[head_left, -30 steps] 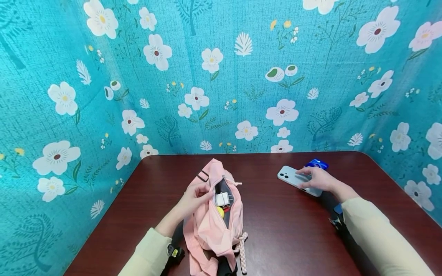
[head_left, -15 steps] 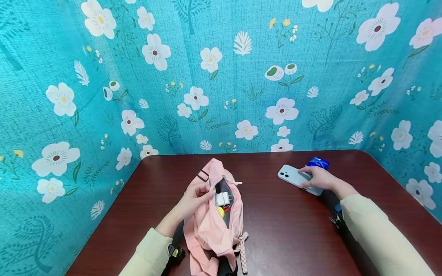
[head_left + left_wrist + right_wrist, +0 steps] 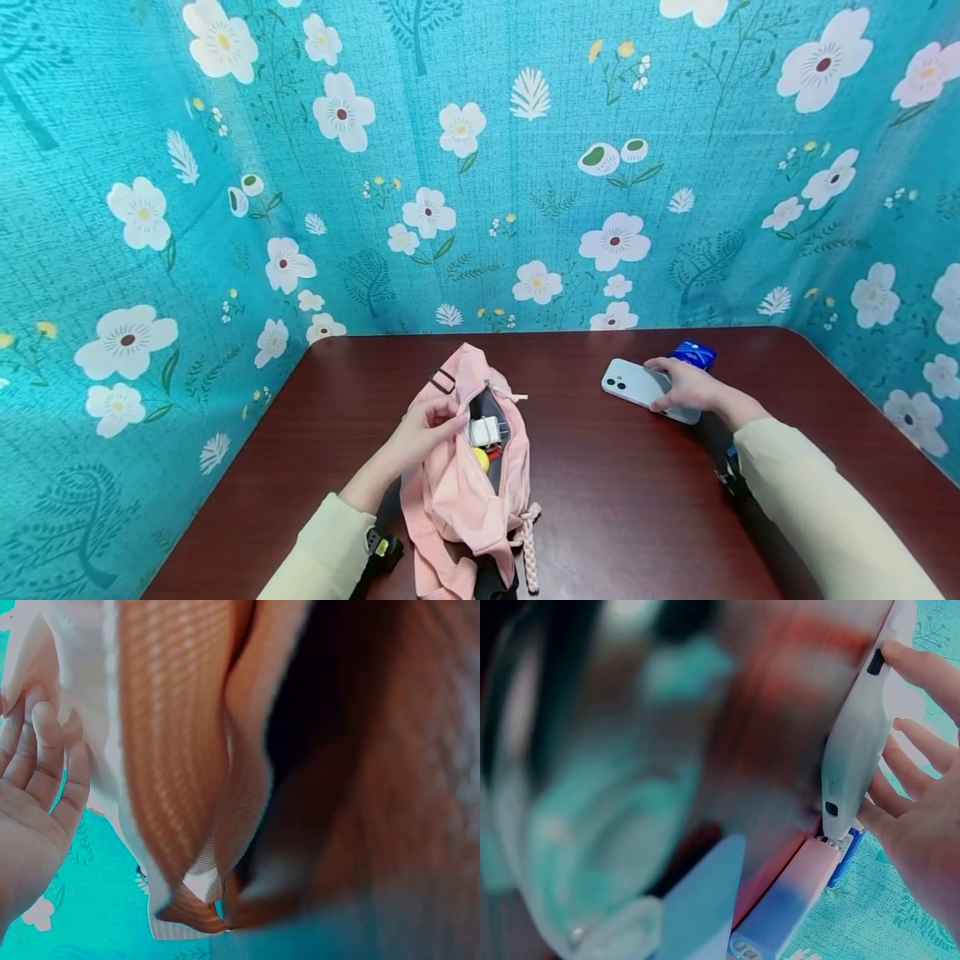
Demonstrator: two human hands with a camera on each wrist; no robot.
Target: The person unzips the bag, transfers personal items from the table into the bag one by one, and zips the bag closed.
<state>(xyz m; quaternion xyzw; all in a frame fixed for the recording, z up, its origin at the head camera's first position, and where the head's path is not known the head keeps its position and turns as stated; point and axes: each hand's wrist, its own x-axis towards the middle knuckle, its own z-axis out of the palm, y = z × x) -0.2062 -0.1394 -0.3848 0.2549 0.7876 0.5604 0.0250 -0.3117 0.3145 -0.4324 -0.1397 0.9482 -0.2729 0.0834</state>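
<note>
A pink fabric bag (image 3: 468, 508) lies on the table with its zipped mouth spread. My left hand (image 3: 425, 433) pinches the left edge of that mouth between thumb and fingers. Inside the bag show a white charger plug (image 3: 486, 431), a round yellow item (image 3: 481, 459) and something red. To the right, my right hand (image 3: 693, 390) holds a pale blue smartphone (image 3: 637, 382) by its long edges, back side up. The right wrist view shows the phone's edge (image 3: 847, 765) with thumb and fingertips against it. Just behind that hand lies a blue shiny packet (image 3: 693, 354).
The dark red-brown table (image 3: 592, 500) extends between bag and phone. A braided cord (image 3: 529, 550) hangs from the bag's right side, and a pink strap (image 3: 176, 750) fills much of the left wrist view. A flowered turquoise curtain (image 3: 525, 208) stands behind the table.
My right thumb and fingers have spread and settled onto the phone's edges. The phone stays almost in place. My left hand keeps its pinch on the bag.
</note>
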